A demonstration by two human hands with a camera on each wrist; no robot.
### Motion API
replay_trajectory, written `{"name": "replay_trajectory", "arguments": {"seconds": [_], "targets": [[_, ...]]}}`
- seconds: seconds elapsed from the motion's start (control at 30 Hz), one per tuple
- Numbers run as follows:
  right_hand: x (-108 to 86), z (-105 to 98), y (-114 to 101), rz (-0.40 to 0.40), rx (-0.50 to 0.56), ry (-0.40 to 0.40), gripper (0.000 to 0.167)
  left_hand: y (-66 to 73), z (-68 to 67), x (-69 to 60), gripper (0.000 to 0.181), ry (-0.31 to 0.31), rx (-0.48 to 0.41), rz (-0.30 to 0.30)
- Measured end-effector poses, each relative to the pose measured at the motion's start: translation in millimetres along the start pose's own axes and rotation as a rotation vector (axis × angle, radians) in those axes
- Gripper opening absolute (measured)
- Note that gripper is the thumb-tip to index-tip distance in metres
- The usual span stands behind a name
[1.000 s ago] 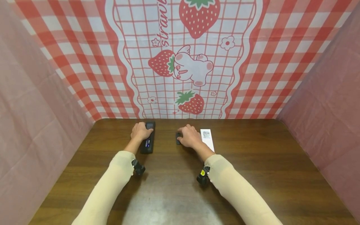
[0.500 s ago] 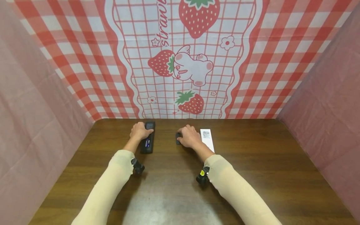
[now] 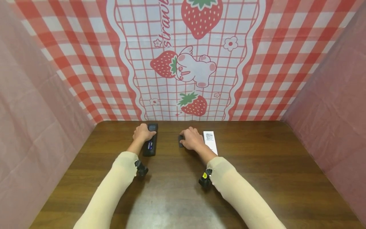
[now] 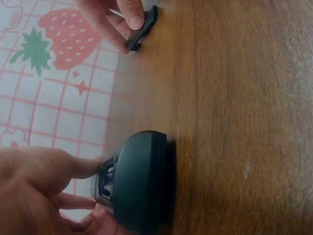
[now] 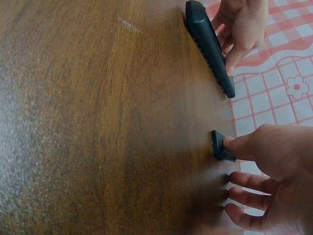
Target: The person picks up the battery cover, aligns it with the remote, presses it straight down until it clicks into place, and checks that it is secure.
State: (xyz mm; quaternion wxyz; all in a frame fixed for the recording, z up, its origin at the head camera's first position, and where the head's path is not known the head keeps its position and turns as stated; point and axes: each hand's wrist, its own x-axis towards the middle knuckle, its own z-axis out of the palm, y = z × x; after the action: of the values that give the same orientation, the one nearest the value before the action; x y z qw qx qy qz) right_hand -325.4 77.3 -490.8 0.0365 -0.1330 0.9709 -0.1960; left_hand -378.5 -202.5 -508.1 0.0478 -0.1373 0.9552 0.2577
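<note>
On the far left part of the table a black remote control (image 3: 149, 153) lies back side up, its battery compartment uncovered. Blue batteries (image 3: 150, 145) show inside it. My left hand (image 3: 141, 133) grips the remote's far half, thumb across its back and fingers along the left side. To the right, my right hand (image 3: 192, 138) holds a small black battery cover (image 5: 222, 147) by its edges, low at the tabletop. In the left wrist view the cover (image 4: 143, 32) is tilted, with the thumb on it. The remaining right fingers touch the table in the right wrist view.
Just right of my right hand lies a white box or card (image 3: 211, 143) with printed text, partly behind the wrist. The brown wooden table (image 3: 257, 171) meets a strawberry-patterned cloth (image 3: 188, 73) at the back. Pink cloths hang on both sides.
</note>
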Motion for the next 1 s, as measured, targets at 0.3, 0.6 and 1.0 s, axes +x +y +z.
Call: {"name": "replay_trajectory", "arguments": {"seconds": [0.3,0.6,1.0], "targets": [[5.7,5,3,0.008,-0.024,-0.010,0.042,-7.8,2.1,8.8,0.059,-0.023,-0.018,-0.004],[8.5,6,6,0.000,-0.019,0.010,0.040,-17.3,2.8,15.8,0.070,-0.051,-0.087,0.031],[3.0,-3,3,0.007,0.014,0.029,0.034,-13.9,3.7,14.0,0.062,-0.071,-0.151,0.004]]}}
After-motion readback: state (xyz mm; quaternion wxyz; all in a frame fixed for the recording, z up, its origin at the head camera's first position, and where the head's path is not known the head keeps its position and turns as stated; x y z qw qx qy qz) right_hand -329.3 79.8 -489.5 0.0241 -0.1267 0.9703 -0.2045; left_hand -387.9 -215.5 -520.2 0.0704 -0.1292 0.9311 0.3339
